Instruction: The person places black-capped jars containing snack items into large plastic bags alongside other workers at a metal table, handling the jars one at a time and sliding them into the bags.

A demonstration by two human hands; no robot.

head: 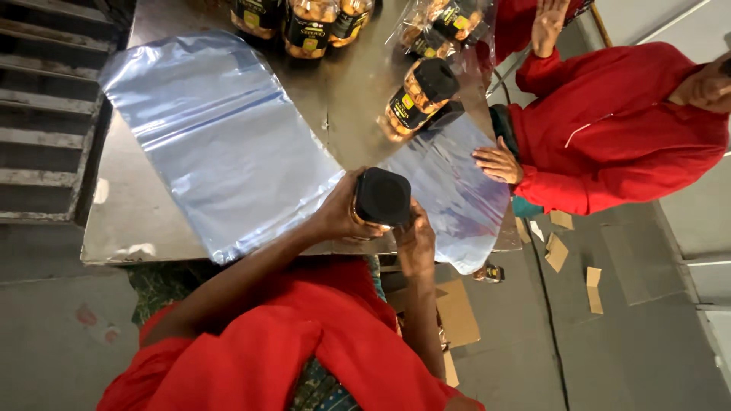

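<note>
**Jar in both hands above the counter edge**

From my remote seat, the biggest thing in view is the steel counter (pixel 350 99), set on a grey concrete floor (pixel 632 335) littered with cardboard scraps (pixel 556 251). Two sheets of clear bluish plastic film lie on it: a large sheet (pixel 221 144) to the left and a smaller sheet (pixel 449 183) near the right edge, where a co-worker's hand (pixel 499 162) in a red sleeve presses it flat. More jars (pixel 304 23) stand at the far side, and one tipped jar (pixel 422 95) leans on the smaller film.

The black-lidded jar (pixel 381 199) sits between my two hands, just over the near edge. My left hand (pixel 335 213) has its grip closed around the jar's side; my right hand (pixel 415 240) wraps it from below, though I cannot quite see its fingers.

I judge the step goes best by keeping the jar upright, both grips firm, and lowering it squarely onto film lying flat.
</note>
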